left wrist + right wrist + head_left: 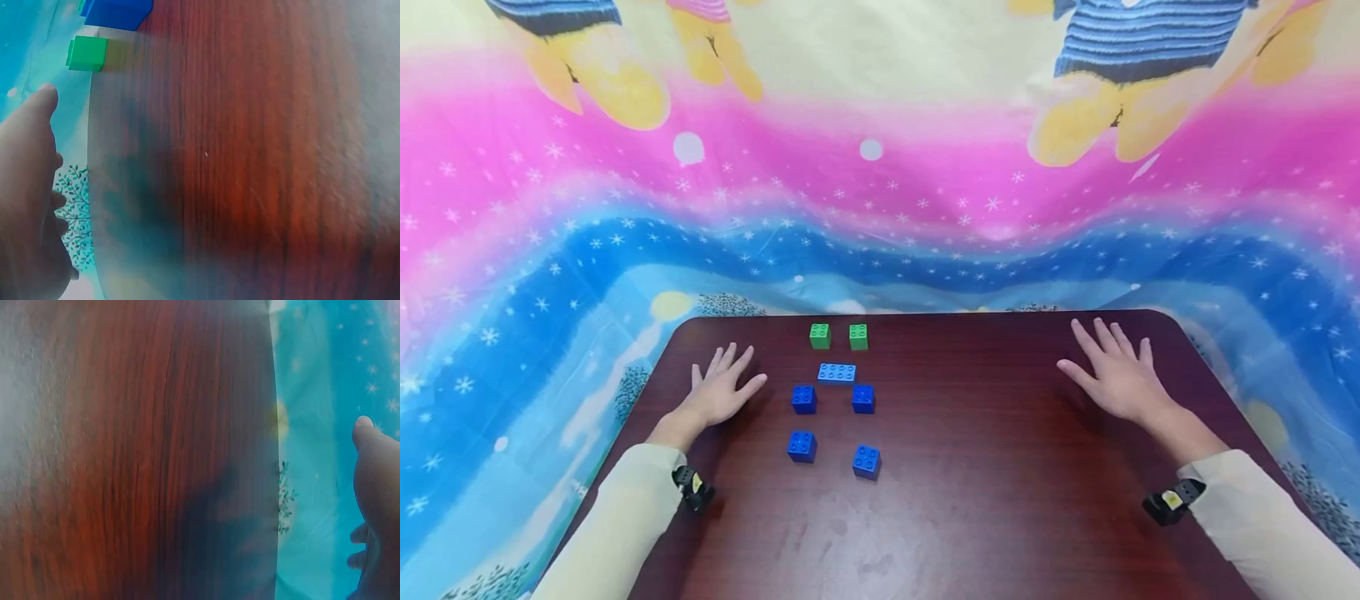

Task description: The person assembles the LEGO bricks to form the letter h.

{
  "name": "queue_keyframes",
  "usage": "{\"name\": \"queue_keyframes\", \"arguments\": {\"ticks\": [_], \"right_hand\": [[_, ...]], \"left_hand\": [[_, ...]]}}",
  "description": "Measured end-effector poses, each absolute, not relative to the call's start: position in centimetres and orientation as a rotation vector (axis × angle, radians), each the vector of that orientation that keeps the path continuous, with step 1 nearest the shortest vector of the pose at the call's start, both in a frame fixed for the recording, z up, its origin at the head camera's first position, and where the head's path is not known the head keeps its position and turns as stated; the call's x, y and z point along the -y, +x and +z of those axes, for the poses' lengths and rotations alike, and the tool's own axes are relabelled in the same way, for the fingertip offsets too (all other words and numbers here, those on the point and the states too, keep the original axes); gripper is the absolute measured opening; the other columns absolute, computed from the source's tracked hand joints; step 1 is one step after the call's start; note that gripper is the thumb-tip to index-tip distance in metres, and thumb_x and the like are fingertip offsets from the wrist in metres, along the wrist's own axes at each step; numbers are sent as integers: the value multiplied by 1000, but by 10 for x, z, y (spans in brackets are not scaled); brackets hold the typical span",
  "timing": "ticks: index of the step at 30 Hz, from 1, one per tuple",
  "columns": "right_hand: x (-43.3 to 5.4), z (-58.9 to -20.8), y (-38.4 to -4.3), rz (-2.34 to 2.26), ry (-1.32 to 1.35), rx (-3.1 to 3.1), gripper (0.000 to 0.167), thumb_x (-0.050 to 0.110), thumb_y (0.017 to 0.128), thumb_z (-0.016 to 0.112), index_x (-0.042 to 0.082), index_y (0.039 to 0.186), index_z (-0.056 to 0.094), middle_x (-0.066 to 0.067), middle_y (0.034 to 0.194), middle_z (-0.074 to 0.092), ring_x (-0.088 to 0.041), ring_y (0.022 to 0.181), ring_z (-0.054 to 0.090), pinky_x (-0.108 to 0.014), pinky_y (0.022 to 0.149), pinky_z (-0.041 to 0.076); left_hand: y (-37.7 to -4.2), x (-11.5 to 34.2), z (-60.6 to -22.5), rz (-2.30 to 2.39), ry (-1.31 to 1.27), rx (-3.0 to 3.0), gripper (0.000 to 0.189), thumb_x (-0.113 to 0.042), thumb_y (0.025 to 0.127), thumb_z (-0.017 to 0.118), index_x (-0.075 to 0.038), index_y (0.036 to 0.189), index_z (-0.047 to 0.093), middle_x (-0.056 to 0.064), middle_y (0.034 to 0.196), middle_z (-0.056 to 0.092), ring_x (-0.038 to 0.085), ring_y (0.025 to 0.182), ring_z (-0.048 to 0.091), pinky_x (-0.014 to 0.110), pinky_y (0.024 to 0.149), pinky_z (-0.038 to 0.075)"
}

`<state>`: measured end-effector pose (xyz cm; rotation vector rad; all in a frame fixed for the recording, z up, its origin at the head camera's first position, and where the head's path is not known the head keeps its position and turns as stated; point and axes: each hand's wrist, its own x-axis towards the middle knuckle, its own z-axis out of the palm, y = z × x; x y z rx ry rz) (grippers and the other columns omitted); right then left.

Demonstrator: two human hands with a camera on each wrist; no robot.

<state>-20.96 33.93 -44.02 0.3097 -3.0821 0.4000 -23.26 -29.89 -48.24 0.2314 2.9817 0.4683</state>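
Note:
My left hand (718, 393) hovers over the table's left side with its fingers spread, holding nothing. Nearest to it are two dark blue toy building bricks, one at the left of the group (803, 400) and one closer to me (802, 447). Two more dark blue bricks, an upper one (863, 399) and a lower one (867, 462), lie to their right. Behind them is a longer light blue brick (837, 373). Two green bricks, left (820, 336) and right (858, 337), sit near the far edge. Over the right side, my right hand (1123, 379) is spread and holds nothing.
The dark reddish-brown wooden table (985, 467) has rounded far corners. A colourful printed cloth (925, 192) hangs behind it and down both sides. Each wrist carries a small black camera, seen on the left (692, 487) and on the right (1174, 502).

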Motion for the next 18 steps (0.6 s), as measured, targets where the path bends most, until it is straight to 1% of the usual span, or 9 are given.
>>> {"name": "queue_keyframes", "arguments": {"ticks": [5, 8, 12, 15, 18], "right_hand": [[-326, -440, -201, 447, 398, 3054, 80, 56, 105, 46, 7, 163, 20, -34, 162, 18, -54, 149, 12, -74, 114, 6], [-316, -443, -195, 487, 467, 3042, 77, 52, 105, 48, 5, 161, 25, -33, 161, 22, -52, 148, 18, -72, 114, 14], [-302, -446, -187, 581, 554, 3032, 72, 47, 106, 51, 5, 160, 30, -30, 161, 27, -51, 147, 25, -70, 114, 22], [-290, -446, -182, 683, 602, 3028, 69, 45, 106, 52, 6, 159, 32, -26, 162, 29, -48, 146, 28, -68, 113, 25], [-278, -446, -178, 801, 647, 3014, 66, 43, 107, 52, 7, 159, 33, -23, 162, 31, -46, 147, 29, -66, 114, 27]], "left_hand": [[-218, 303, -479, 537, 262, -2950, 79, -58, 105, 41, -3, 160, 26, 32, 162, 20, 52, 149, 15, 73, 114, 13], [-209, 304, -477, 581, 286, -2926, 78, -56, 106, 41, -1, 159, 28, 32, 161, 23, 52, 148, 20, 71, 114, 19], [-196, 303, -475, 693, 343, -2894, 72, -50, 107, 44, 0, 158, 32, 32, 159, 28, 51, 146, 25, 69, 115, 23], [-186, 300, -474, 771, 413, -2894, 63, -41, 108, 49, 2, 153, 40, 30, 154, 39, 49, 143, 34, 66, 114, 28], [-177, 296, -475, 827, 477, -2910, 55, -34, 107, 54, 2, 148, 49, 25, 148, 50, 45, 139, 43, 63, 112, 34]]}}
